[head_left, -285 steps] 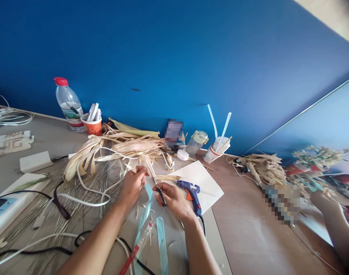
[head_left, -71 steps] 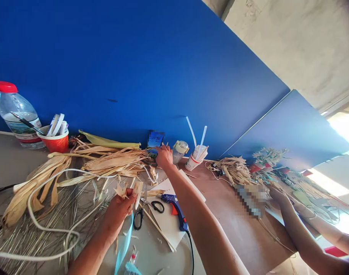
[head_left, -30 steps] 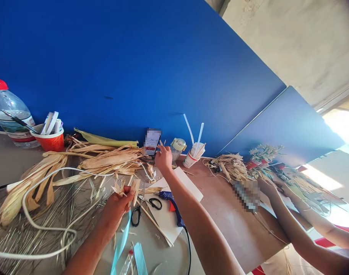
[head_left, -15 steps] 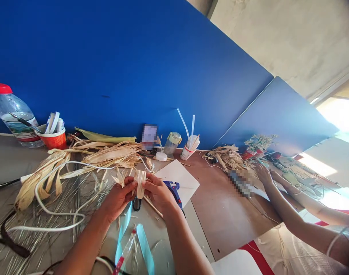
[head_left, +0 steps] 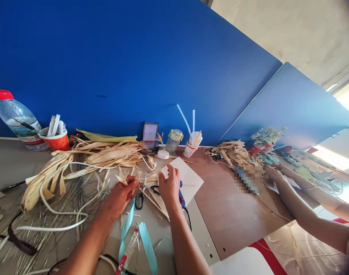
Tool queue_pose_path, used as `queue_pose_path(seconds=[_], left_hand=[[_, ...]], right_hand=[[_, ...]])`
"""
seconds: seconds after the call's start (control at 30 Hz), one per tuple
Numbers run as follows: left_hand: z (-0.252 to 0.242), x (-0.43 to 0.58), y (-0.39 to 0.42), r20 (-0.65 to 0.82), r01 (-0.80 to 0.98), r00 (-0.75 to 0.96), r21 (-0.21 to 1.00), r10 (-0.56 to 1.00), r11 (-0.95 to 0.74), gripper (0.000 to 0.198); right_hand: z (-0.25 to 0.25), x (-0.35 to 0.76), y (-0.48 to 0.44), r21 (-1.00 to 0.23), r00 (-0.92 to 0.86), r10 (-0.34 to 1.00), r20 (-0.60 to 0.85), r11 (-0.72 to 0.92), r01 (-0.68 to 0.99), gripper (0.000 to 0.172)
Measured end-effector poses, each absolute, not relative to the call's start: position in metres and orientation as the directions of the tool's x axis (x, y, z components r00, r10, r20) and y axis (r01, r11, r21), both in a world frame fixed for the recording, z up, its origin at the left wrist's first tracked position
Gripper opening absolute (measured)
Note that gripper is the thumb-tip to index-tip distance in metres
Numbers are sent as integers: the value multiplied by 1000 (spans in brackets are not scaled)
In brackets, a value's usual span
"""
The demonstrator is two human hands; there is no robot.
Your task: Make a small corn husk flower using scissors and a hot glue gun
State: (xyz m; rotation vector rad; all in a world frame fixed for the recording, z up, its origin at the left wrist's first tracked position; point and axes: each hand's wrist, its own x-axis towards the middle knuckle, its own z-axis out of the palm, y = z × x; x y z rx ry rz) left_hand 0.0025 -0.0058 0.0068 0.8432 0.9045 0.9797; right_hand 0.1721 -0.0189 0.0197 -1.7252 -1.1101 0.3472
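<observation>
My left hand (head_left: 120, 195) is closed on a small bunch of cut dried corn husk pieces (head_left: 127, 177), held just above the grey table (head_left: 174, 236). My right hand (head_left: 169, 186) lies over the blue hot glue gun (head_left: 181, 196) on a white sheet of paper (head_left: 190, 179), with its fingers curled round the gun's body. Black-handled scissors (head_left: 140, 199) rest on the table between my two hands. Light blue ribbon strips (head_left: 147, 244) lie near my forearms.
A heap of corn husks (head_left: 105, 154) and a white cable (head_left: 62, 191) lie at left. A water bottle (head_left: 13, 118), a red cup (head_left: 57, 140), a jar (head_left: 174, 139) and a paper cup of glue sticks (head_left: 191, 147) line the blue wall. Another person's hands (head_left: 274, 173) work at right.
My right hand has let go of the husk piece and moved right onto the glue gun. My left hand still holds the husk pieces. Earlier my right hand touched the phone by the wall.
</observation>
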Motion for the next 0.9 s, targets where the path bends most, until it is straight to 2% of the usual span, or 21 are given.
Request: queue_pose_path(seconds=[0.07,0.17,0.23,0.3,0.37,0.5,0.67,0.77,0.9], left_hand=[[7,5,-7,-228,-265,279,915,933,303,35],[13,9,-10,-216,-183,294,944,931,276,34],[18,11,-12,-207,-126,331,957,921,261,36],[21,11,-13,-212,-92,354,961,911,259,37],[19,10,-13,-224,-69,358,962,907,265,38],[9,7,-9,-233,-83,302,960,924,269,40],[4,7,-5,-218,-291,160,922,963,257,39],[5,6,-4,-214,-430,157,864,964,262,39],[4,4,-3,-219,-448,183,849,958,279,38]], right_hand=[[21,164,-23,-872,475,843,253,-14,490,34],[22,150,-28,-954,277,951,139,54,295,28],[22,144,-28,-974,205,974,97,50,222,17],[21,142,-28,-991,195,980,39,12,135,13],[20,143,-26,-999,210,977,-47,-47,-3,15],[18,148,-26,-971,229,959,-167,-120,-205,14],[16,148,-28,-960,172,964,-202,-160,-231,10],[14,147,-28,-968,149,971,-189,-159,-193,13],[16,148,-30,-988,111,987,-113,-100,-116,15]])
